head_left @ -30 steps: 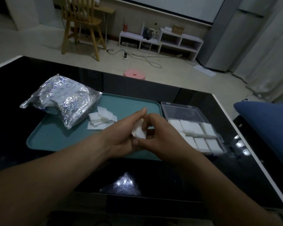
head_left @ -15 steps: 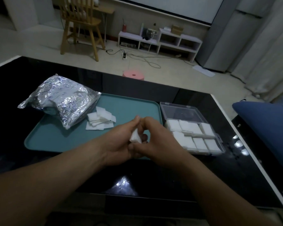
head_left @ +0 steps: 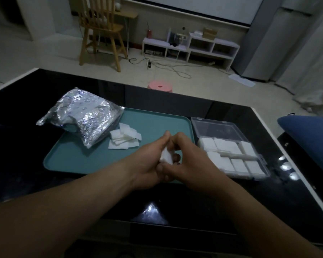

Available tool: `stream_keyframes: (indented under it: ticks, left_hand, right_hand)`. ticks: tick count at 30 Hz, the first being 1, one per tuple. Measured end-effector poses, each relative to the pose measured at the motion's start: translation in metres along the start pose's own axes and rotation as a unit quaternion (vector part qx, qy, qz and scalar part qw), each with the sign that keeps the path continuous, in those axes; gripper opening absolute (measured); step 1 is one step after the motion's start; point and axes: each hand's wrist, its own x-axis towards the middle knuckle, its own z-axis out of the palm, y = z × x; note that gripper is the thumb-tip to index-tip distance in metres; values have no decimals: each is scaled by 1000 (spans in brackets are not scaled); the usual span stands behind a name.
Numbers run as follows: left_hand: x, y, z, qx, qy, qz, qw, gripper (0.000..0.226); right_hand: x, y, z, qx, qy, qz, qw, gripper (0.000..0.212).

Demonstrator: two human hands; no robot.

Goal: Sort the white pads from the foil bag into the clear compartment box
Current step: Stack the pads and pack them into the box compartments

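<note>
While our left hand (head_left: 147,164) and right hand (head_left: 190,164) pinched a white pad (head_left: 166,156), the clear box (head_left: 218,129) held pads (head_left: 224,146). Loose pads (head_left: 124,138) lay on the tray (head_left: 157,123).

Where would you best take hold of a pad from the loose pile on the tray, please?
I'd take the corner jutting right out of the pile, with a pinch grip from above and the right. The foil bag crowds the left side, while that thin corner lies clear on the teal tray.
</note>
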Motion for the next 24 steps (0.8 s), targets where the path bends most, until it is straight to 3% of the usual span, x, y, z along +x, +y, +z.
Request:
stream_keyframes:
  ticks: [10,13,16,18,21,24]
  left_hand:
    - [-11,17,-28,-14,80,21,996,46]
    - [-8,21,-33,-37,76,39,996,45]
    - [-9,23,-17,-42,64,94,993,28]
    - [-3,16,-4,35,95,146,984,33]
    - [3,7,12,260,108,193,940,33]
    - [13,1,31,338,82,220,911,32]
  right_hand:
    - [22,-22,24,16,-10,-37,999,33]
    - [22,-17,30,-3,48,-44,998,18]
    - [18,-11,24,-5,115,20,993,6]
    - [13,-6,10,-13,126,69,990,7]
    - [4,-7,-11,3,111,109,988,12]
    - [-6,7,-36,10,110,141,984,17]
